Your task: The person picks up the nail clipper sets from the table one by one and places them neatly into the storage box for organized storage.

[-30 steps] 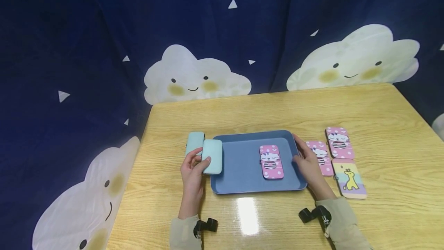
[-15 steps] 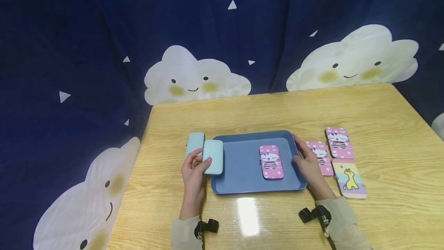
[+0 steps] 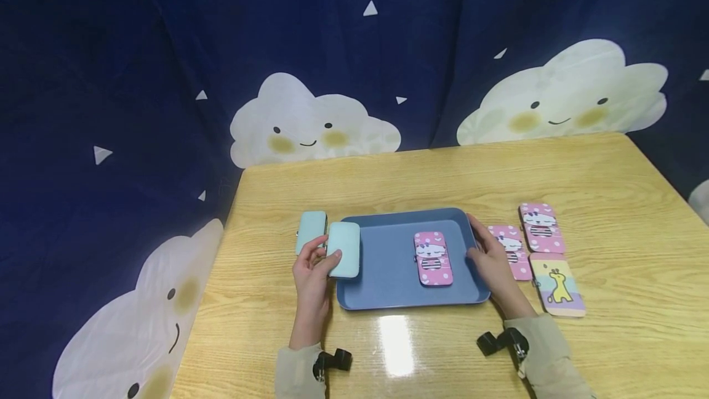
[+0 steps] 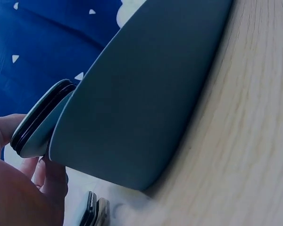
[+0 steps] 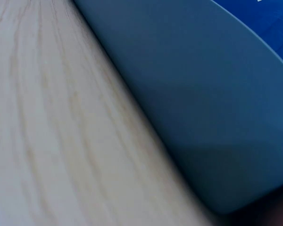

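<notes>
My left hand (image 3: 313,271) grips a mint-green clasp case (image 3: 344,250) by its left side, thumb on top. In the head view that case overlaps the left rim of the blue tray (image 3: 382,288); the left wrist view shows the case (image 4: 43,117) tilted at the rim. A second mint-green case (image 3: 311,230) lies on the table behind the left hand. My right hand (image 3: 492,262) holds the tray's right rim, thumb over the edge and fingers along the outside. Inside the tray, on the right, lies a pink cat-print case (image 3: 433,258).
Right of the tray are two more pink cat-print cases, one partly behind the right hand (image 3: 515,257) and one farther back (image 3: 543,229). A striped giraffe case (image 3: 558,285) lies in front of them. A dark blue curtain (image 3: 354,48) hangs behind the wooden table (image 3: 432,177).
My left hand has shifted slightly to the right with the mint-green case, which now reaches a little farther over the tray. The right hand and the tray look unmoved.
</notes>
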Demonstrator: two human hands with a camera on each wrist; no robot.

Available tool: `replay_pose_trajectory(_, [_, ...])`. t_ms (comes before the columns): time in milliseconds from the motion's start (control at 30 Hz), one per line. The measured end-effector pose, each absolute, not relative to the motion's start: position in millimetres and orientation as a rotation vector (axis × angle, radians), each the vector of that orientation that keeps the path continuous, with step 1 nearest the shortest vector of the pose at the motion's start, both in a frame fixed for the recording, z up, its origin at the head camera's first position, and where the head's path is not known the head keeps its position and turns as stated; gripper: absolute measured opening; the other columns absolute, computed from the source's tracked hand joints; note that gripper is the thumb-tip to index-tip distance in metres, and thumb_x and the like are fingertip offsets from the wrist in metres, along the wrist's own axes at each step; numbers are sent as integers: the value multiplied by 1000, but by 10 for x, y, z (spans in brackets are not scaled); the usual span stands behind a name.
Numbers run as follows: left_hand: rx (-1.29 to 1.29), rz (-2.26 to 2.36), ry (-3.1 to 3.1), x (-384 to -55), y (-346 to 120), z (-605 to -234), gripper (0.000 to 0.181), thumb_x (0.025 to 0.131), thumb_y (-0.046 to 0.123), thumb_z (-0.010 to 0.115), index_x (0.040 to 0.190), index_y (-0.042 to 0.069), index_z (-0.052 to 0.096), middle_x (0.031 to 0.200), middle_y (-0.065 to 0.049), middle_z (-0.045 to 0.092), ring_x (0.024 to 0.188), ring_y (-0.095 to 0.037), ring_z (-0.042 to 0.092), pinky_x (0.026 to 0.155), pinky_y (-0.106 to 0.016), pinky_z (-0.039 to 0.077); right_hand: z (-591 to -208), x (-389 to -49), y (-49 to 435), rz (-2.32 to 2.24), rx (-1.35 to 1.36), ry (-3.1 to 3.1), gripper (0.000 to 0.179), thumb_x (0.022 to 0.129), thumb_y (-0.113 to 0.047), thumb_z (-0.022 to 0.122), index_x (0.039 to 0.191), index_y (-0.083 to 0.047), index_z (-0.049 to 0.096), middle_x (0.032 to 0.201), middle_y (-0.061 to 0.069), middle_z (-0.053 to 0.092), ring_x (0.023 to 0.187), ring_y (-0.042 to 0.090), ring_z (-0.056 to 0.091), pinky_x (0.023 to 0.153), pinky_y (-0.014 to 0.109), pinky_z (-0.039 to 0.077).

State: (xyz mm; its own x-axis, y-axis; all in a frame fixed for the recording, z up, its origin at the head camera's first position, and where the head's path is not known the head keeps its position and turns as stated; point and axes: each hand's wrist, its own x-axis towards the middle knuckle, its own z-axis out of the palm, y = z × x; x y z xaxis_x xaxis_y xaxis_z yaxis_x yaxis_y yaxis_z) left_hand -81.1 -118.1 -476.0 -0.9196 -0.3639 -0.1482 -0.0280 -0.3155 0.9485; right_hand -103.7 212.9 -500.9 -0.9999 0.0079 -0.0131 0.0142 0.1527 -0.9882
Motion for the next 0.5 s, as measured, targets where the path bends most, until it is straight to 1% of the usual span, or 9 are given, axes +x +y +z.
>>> replay_pose_trajectory(267, [486,-2314,-1733,-826,-1169,-4727,42,76,-8,75,117,-3,66,87,-4,53,78,-14,52,68,-23,51,-5003,-1040,2130,-2026,37,2384,74,87,15,42,156,-5,28,159,20,26,147,33,21,110,13,23])
replay_pose_trajectory(367, [469,-2311,-1734,-838,-1155,-4716,42,76,-9,75,117,-3,66,87,-4,53,79,-14,51,69,-23,51,-5004,-1040,2130,-2020,40,2382,73,87,14,42,156,-5,27,160,19,25,148,33,20,111,14,22])
replay_pose_trajectory(500, [453,-2308,-1730,-851,-1128,-4702,42,75,-10,75,116,-3,67,87,-5,51,75,-14,50,66,-22,50,-5004,-1039,2132,-2014,38,2389,73,87,13,42,156,-5,27,160,19,26,147,33,21,110,14,23])
